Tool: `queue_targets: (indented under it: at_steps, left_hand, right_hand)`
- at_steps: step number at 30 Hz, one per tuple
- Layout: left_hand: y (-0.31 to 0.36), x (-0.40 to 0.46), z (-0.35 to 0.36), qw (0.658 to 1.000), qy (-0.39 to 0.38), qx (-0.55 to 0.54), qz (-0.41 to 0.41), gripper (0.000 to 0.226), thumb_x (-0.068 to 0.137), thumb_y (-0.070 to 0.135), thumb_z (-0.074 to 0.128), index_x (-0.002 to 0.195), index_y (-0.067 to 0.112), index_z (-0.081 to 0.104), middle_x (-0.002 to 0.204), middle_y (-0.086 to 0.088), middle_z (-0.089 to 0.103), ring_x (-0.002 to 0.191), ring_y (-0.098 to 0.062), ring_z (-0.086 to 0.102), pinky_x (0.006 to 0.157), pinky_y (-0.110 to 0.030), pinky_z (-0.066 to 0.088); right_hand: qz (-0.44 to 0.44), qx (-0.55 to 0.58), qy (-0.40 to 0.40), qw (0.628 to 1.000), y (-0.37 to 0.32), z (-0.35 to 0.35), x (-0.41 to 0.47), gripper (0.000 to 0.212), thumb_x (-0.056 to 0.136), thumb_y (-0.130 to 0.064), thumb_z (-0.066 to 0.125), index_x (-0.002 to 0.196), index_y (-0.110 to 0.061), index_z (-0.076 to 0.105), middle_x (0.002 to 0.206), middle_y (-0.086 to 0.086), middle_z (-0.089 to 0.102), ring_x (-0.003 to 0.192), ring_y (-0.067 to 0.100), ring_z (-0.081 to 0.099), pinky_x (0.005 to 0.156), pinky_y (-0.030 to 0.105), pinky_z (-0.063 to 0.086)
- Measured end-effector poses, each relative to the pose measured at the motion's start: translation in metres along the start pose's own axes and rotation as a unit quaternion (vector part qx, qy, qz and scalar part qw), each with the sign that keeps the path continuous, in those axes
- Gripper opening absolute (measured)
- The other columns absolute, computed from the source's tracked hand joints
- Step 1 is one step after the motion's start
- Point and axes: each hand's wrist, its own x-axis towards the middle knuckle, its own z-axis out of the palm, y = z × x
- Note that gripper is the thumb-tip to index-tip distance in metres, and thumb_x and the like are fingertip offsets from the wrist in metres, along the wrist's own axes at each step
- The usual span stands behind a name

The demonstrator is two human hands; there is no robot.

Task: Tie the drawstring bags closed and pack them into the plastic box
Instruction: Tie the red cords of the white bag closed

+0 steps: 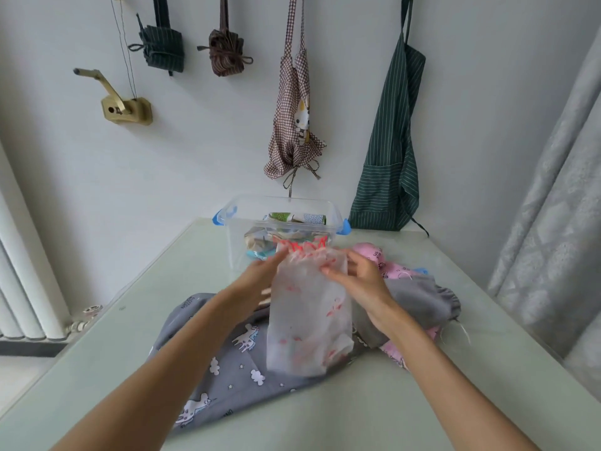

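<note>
A translucent white drawstring bag [309, 323] with red print stands upright in the middle of the table, its gathered top edged in red. My left hand [260, 275] touches its upper left side with straight fingers. My right hand [354, 275] pinches the gathered neck on the right. Just behind the bag sits the clear plastic box [240, 236] with blue latches, holding several folded fabric bags. A grey bag [224, 362] with unicorns and clouds lies under the white one. A plain grey bag [419, 301] and a pink printed one [377, 252] lie to the right.
The pale green table [374, 405] runs to a white wall. Aprons and small tied bags hang on that wall, a green striped apron [387, 157] reaching the table's back right. A radiator stands at the left and a grey curtain [553, 190] at the right.
</note>
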Motion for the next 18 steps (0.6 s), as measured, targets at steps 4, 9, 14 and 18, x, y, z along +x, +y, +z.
queue_targets:
  at_steps: [4,9,14,18]
  left_hand:
    - [0.044,-0.004,0.011,0.978,0.031,-0.053,0.199,0.016,0.096,0.015,0.05,0.097,0.02,0.065,0.088,0.004,0.067,0.077,-0.007,0.063,0.063,-0.012,0.051]
    - [0.024,-0.015,0.025,0.98,0.011,0.024,0.197,0.027,0.098,0.008,0.042,0.112,0.014,0.064,0.113,-0.008,0.066,0.108,-0.022,0.059,0.098,-0.032,0.043]
    - [-0.04,-0.038,0.039,0.994,-0.02,0.037,0.099,0.03,0.095,-0.001,0.044,0.117,0.01,0.061,0.118,-0.003,0.061,0.111,-0.012,0.052,0.105,-0.027,0.035]
    - [-0.064,-0.054,0.028,0.997,0.006,0.006,0.076,0.02,0.087,0.0,0.058,0.098,0.01,0.071,0.11,-0.003,0.07,0.102,-0.012,0.061,0.103,-0.028,0.041]
  right_hand:
    - [-0.118,0.012,0.053,0.991,-0.039,-0.018,0.007,0.03,0.081,-0.003,0.07,0.101,-0.024,0.063,0.095,-0.01,0.068,0.079,-0.012,0.062,0.073,0.007,0.048]
    - [-0.118,-0.099,-0.029,0.988,-0.028,-0.027,-0.021,0.046,0.076,-0.002,0.071,0.109,-0.032,0.058,0.107,-0.027,0.062,0.1,-0.021,0.053,0.082,-0.001,0.04]
    - [-0.013,-0.157,-0.048,0.986,0.034,-0.009,-0.063,0.026,0.082,-0.028,0.071,0.106,-0.019,0.067,0.105,-0.012,0.068,0.099,-0.003,0.06,0.081,0.002,0.04]
    - [-0.025,-0.113,0.029,0.993,0.042,-0.01,-0.083,0.009,0.087,-0.021,0.066,0.088,-0.019,0.075,0.089,-0.012,0.073,0.088,-0.004,0.064,0.082,0.012,0.045]
